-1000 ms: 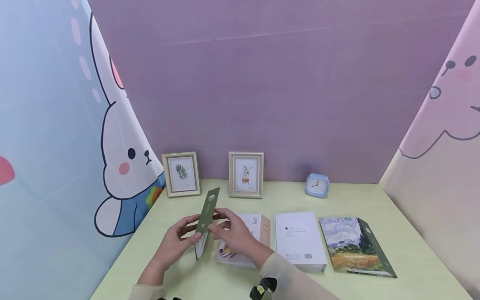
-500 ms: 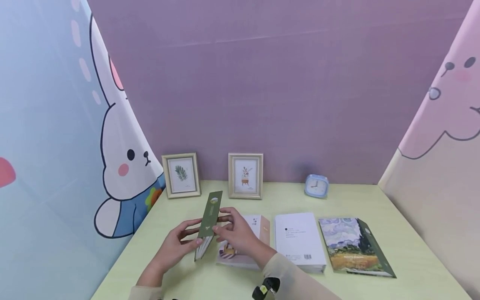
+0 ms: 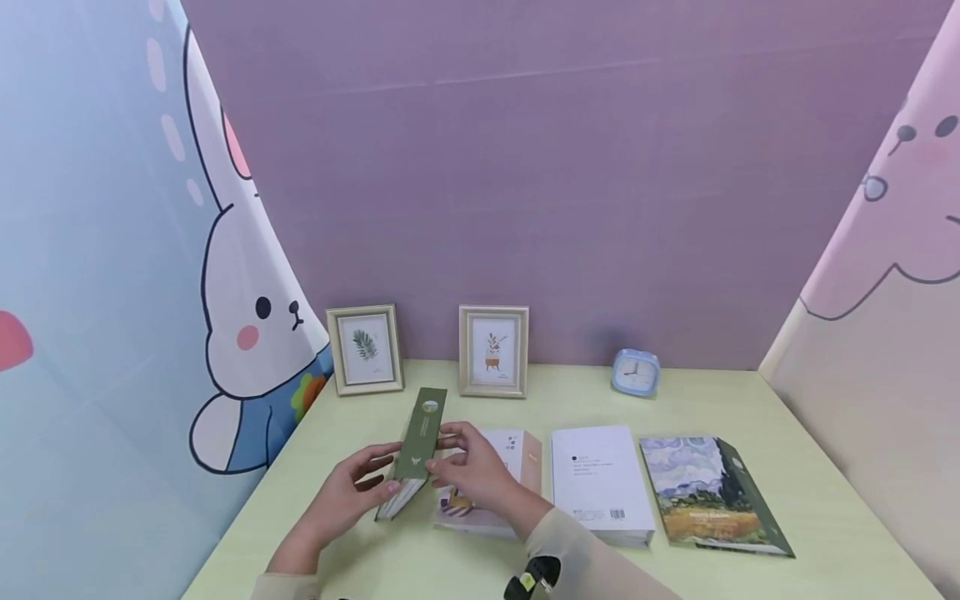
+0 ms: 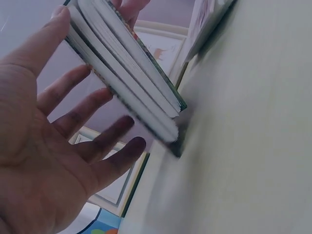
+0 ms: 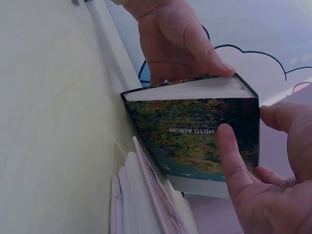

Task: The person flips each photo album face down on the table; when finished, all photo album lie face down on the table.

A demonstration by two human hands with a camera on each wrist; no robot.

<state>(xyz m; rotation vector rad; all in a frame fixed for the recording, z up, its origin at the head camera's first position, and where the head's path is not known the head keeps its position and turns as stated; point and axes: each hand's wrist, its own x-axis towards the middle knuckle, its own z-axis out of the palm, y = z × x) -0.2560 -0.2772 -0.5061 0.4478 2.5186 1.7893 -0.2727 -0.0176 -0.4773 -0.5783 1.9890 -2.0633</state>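
Note:
Both hands hold a photo album (image 3: 422, 433), its green spine facing up and its page edges toward me. In the right wrist view, the album's cover (image 5: 187, 146) shows a dark painted pattern and lettering. My left hand (image 3: 347, 493) has its thumb at the near end of the spine and fingertips against one cover; in the left wrist view its other fingers spread beside the white pages (image 4: 126, 68). My right hand (image 3: 480, 477) grips the opposite side, thumb by the spine and a finger on the cover. The album's lower edge is near the table; contact is unclear.
A pinkish book (image 3: 529, 467) lies partly behind my right hand. To its right are a white book (image 3: 600, 475) and another album with a landscape cover (image 3: 693, 492). Two picture frames (image 3: 365, 350) and a blue clock (image 3: 635, 372) stand along the back of the table (image 3: 720, 396).
The album has tilted, its lower edge swinging left and its spine turning further into view. Both hands stay on it, nearly in place. The other books have not moved.

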